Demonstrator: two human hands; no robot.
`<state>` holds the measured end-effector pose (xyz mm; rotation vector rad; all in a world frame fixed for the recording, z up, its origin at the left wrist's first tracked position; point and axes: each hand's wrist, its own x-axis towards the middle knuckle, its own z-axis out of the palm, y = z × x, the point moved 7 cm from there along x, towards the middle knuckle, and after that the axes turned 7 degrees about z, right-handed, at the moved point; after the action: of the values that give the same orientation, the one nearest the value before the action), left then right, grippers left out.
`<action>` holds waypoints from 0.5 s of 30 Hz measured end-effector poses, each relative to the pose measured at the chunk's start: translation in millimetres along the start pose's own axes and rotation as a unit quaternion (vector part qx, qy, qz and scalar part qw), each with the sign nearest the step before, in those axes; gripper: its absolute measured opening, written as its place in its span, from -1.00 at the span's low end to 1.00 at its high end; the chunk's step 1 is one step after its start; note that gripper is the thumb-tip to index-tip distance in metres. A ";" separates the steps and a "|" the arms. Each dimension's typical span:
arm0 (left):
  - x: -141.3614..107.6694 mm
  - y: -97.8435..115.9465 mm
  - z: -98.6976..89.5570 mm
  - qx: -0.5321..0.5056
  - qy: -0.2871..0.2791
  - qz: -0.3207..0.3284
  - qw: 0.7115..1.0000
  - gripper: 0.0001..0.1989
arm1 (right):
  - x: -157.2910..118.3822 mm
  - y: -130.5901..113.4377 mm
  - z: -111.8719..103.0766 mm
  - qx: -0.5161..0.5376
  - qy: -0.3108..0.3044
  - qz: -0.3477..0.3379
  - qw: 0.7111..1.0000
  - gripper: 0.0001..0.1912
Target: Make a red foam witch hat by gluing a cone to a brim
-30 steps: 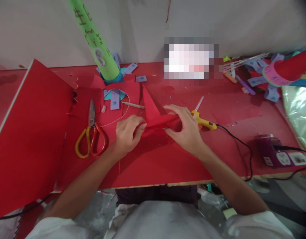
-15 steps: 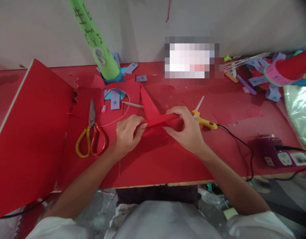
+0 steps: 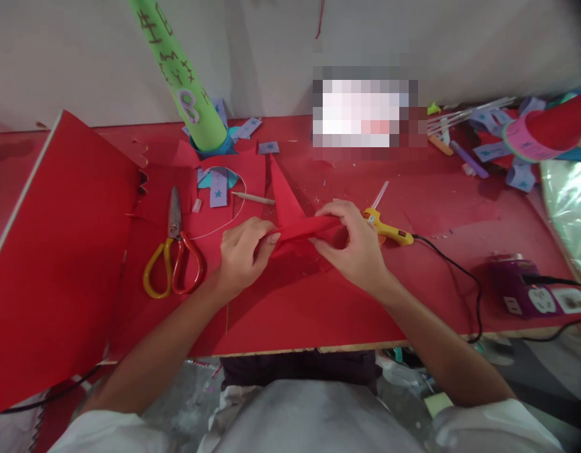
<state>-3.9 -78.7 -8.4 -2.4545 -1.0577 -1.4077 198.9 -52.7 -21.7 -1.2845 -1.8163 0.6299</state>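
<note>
A folded red sheet (image 3: 302,228) is held between my two hands above the red table, with a pointed flap standing up at its back. My left hand (image 3: 247,251) pinches the left end between thumb and fingers. Around the right end curl the thumb and fingers of my right hand (image 3: 354,245). Just right of that hand lies a yellow glue gun (image 3: 389,229) with a clear stick in its back. Scissors (image 3: 175,242) with one yellow and one red handle rest left of my left hand. A pale pencil-like stick (image 3: 253,198) lies behind the sheet.
A green paper tube (image 3: 186,82) stands at the back left near blue star tags (image 3: 219,189). At far left rises a red board (image 3: 58,251). A purple power socket (image 3: 521,286) sits right, below a red tube with a pink band (image 3: 530,137). A blurred patch covers the back middle.
The pointed flap of the red sheet has shifted slightly to the right at its tip. Both hands keep their grip and have barely moved.
</note>
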 end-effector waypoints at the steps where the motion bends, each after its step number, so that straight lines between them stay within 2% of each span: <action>1: 0.3 0.5 -0.3 -0.006 0.001 0.002 1.000 -0.82 | 0.1 -0.4 0.1 -0.004 0.000 -0.001 1.000 -0.69; 4: 0.6 1.3 -1.1 -0.009 0.001 0.002 1.000 -0.87 | 0.1 -1.5 -0.6 -0.014 0.007 -0.005 1.000 -0.73; 9: 0.0 0.8 -0.2 0.007 -0.005 -0.003 1.000 -0.78 | -0.5 -2.5 -0.6 -0.019 0.009 -0.018 1.000 -0.73; 15: 0.3 0.1 0.8 -0.028 0.004 0.008 1.000 -0.88 | -0.1 -3.5 -1.5 -0.006 0.011 -0.019 1.000 -0.73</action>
<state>-3.3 -78.3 -8.6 -2.4886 -1.0091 -1.4612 198.3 -54.1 -18.2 -1.2579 -1.8248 0.5822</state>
